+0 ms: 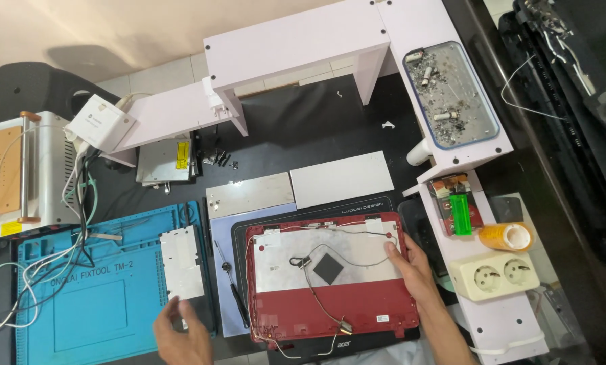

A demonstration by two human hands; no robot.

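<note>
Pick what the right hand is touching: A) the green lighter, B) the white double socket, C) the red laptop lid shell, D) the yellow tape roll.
C: the right hand rests on the right edge of the red laptop lid shell, which lies open side up on the black mat; the yellow tape roll, green lighter and white double socket sit apart on the white shelf further right, untouched.

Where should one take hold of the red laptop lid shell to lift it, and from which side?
Grip the red laptop lid shell by its bare right rim, coming from the right, probably where the right hand already rests on the edge. The shell lies flat with its open side up. Thin cables cross the middle and run out over the lower edge, so those parts are better avoided.
</note>
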